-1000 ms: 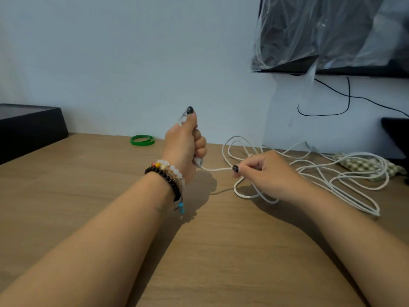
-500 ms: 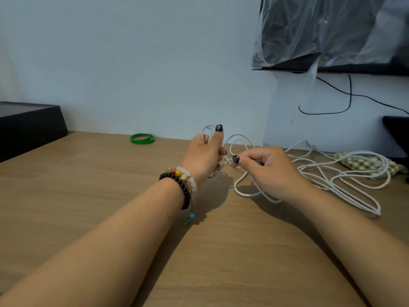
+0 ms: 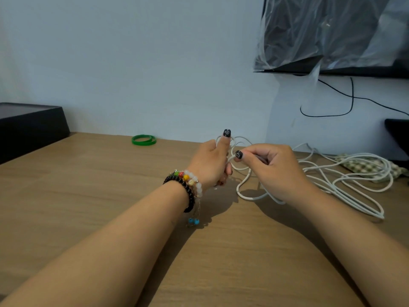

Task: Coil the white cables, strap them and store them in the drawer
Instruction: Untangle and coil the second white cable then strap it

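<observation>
Head view gives you the wooden table [image 3: 110, 218] first, then that loose sprawl of white cable [image 3: 354, 185] trailing off to your right, most of it still lying uncoiled on the wood and partly over a checked cloth [image 3: 367, 167]. Now your hands, close together above the table: your left hand [image 3: 210, 162] is curled round the first small loops, thumb up to pin them so they can't spring apart. Your right hand [image 3: 274, 169] pinches the cable between thumb and forefinger just beside the left, feeding the next turn, I'd say. Smallest last: the green bands [image 3: 143, 140] wait by the wall, well apart, likely your straps. No drawer in sight from here.
</observation>
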The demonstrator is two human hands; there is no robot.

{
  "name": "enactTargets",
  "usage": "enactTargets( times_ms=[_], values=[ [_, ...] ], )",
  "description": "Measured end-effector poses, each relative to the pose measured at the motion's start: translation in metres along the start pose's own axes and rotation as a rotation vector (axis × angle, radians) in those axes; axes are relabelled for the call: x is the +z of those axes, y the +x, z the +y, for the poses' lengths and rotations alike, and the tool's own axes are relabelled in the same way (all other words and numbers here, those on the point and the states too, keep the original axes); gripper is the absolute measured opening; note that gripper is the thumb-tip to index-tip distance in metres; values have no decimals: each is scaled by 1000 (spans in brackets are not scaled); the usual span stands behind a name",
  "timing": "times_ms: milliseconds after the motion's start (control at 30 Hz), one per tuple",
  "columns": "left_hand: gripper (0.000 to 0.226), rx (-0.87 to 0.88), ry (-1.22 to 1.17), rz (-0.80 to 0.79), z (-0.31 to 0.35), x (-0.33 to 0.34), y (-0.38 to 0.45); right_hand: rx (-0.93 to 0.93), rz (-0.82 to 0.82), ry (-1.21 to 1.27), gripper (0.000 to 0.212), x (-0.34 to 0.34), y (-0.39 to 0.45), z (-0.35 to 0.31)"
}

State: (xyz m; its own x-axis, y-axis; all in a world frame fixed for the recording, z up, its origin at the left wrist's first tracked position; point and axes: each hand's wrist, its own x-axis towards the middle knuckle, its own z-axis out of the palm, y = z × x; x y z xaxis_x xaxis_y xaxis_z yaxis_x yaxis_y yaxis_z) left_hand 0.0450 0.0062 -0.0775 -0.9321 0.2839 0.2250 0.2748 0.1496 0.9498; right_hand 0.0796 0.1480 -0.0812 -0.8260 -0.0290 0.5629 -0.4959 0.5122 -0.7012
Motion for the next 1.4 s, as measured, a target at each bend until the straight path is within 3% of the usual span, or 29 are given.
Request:
enactTargets(
  times_ms=[133, 200, 333, 433, 667, 933, 1133, 1400],
  values=[
    [44, -41, -122, 24, 4, -3, 0, -7, -17, -78, 22, -1, 0, 1],
    [51, -66, -157, 19, 6, -6, 1, 12, -6, -96, 22, -2, 1, 4],
    [67, -10, 22, -71, 0, -3, 2, 39, 56, -61, 21, -5, 4, 9],
    [63, 50, 172, -154, -3, 2, -1, 81, 68, -48, 14, -8, 6, 12],
    [42, 32, 31, -262, 1, 2, -4, 38, 12, -4, 24, -14, 6, 9],
    [32, 29, 138, -439, 5, -3, -10, 110, -109, 109, 21, -20, 7, 9],
    [32, 16, 100, -335, 1, 6, -7, 37, -49, 93, 20, -14, 6, 5],
    [34, -106, -502, -42, 10, -2, 4, -62, 43, -90, 25, -13, 7, 8]
  ],
)
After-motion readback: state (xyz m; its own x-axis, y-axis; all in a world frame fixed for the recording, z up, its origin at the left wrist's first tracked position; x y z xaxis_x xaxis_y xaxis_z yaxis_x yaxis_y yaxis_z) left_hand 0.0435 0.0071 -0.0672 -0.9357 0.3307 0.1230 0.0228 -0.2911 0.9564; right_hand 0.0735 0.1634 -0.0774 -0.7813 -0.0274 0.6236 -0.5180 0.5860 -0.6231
